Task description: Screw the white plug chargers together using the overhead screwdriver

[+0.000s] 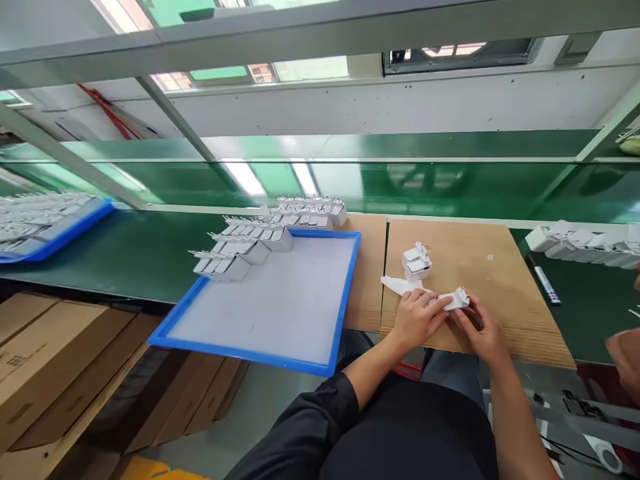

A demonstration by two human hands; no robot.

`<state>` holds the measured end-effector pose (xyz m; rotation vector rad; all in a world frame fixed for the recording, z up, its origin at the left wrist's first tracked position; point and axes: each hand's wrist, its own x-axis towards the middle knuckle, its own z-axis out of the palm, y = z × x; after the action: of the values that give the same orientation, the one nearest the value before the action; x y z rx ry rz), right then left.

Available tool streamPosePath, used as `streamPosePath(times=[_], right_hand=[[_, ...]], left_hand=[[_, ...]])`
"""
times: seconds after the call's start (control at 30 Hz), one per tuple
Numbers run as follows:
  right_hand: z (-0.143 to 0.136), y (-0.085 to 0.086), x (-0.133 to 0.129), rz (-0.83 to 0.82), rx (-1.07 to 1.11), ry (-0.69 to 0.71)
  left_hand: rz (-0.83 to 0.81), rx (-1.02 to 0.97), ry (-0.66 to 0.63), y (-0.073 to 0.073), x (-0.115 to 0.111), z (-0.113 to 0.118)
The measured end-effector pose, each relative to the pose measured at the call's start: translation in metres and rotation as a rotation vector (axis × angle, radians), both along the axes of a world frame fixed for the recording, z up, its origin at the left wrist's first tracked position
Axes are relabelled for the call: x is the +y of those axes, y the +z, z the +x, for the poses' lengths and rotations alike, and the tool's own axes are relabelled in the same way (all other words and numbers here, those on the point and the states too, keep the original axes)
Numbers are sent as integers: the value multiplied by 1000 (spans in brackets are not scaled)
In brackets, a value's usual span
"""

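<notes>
My left hand (419,315) and my right hand (485,332) are closed on one small white power adapter (457,299), just above the near part of the cardboard-covered bench. Its far details are too small to make out. A flat white piece, perhaps cloth or paper (397,284), lies beside my left fingers and runs partly under that hand. Just beyond it stand white adapters with small metal prongs (417,261), close together on the cardboard (455,250).
On my left, a blue-rimmed tray (345,293) carries rows of white adapters (233,250) along its far left side. Another blue tray (95,217) sits farther left. At right are more adapters (590,245), a marker pen (547,283) and another person's hand (625,360). Cardboard boxes (60,360) stand lower left.
</notes>
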<state>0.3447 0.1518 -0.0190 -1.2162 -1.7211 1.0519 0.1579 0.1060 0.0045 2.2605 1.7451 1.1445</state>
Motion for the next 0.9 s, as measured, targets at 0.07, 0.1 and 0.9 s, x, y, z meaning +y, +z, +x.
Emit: streamPosePath(times=[0.07, 0.1, 0.9], right_hand=[[1, 1, -1, -12, 77, -2], [2, 2, -2, -19, 116, -2], [-3, 4, -6, 58, 3, 41]], left_hand=[[29, -114, -2, 13, -16, -1], [49, -190, 5, 23, -27, -5], [-275, 211, 885, 23, 4, -323]])
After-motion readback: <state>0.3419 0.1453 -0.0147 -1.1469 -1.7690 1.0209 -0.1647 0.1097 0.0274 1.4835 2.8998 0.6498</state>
